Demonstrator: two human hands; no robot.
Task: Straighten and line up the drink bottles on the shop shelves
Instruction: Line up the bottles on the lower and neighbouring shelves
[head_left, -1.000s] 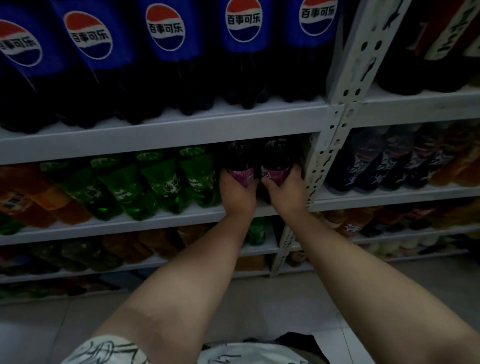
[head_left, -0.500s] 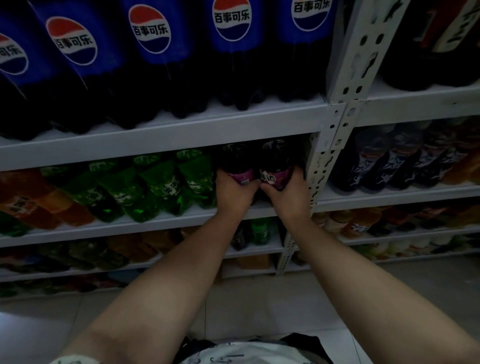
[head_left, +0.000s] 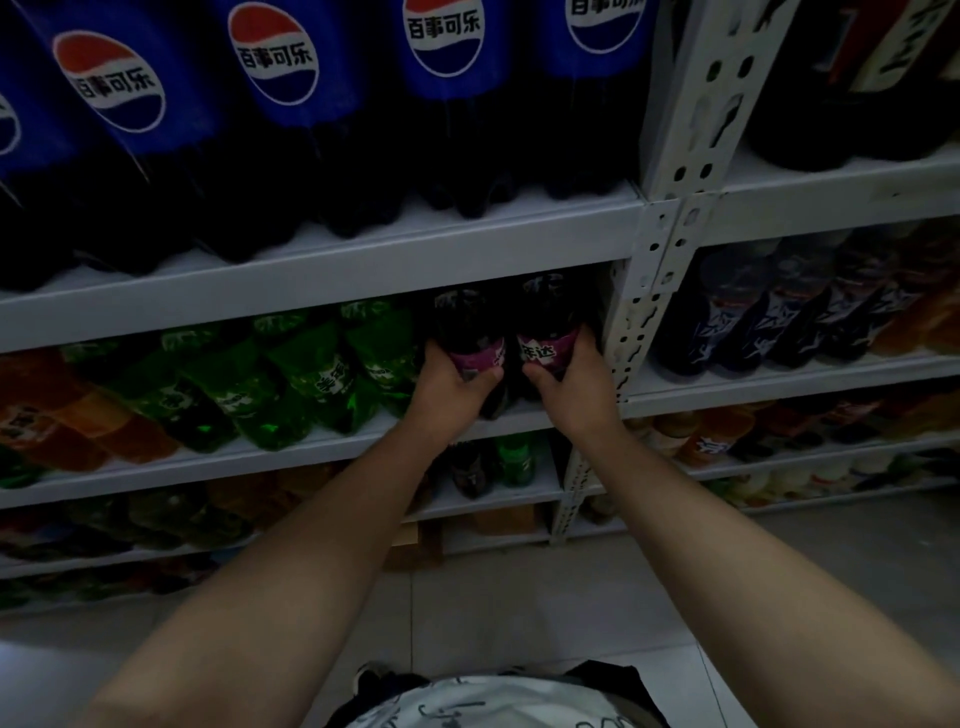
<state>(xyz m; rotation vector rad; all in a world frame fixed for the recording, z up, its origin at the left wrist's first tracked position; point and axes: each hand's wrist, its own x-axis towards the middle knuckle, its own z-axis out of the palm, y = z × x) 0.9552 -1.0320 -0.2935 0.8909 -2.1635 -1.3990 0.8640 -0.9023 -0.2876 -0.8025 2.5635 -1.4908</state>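
Note:
Two dark bottles with purple labels stand side by side at the right end of the second shelf (head_left: 322, 457), next to the white upright post. My left hand (head_left: 449, 389) grips the left purple-label bottle (head_left: 467, 327) around its lower half. My right hand (head_left: 569, 382) grips the right purple-label bottle (head_left: 545, 322) the same way. Both bottles stand upright and nearly touch each other. My fingers hide their bases.
Green bottles (head_left: 311, 379) and orange bottles (head_left: 57, 415) fill the same shelf to the left. Large blue-label cola bottles (head_left: 270, 93) stand on the shelf above. A perforated white post (head_left: 670, 249) rises just right of my right hand. More bottles fill the right bay and the lower shelves.
Both hands stay on the two purple-label bottles. The view has shifted slightly, and the bottles sit a little closer together and more upright than a second ago.

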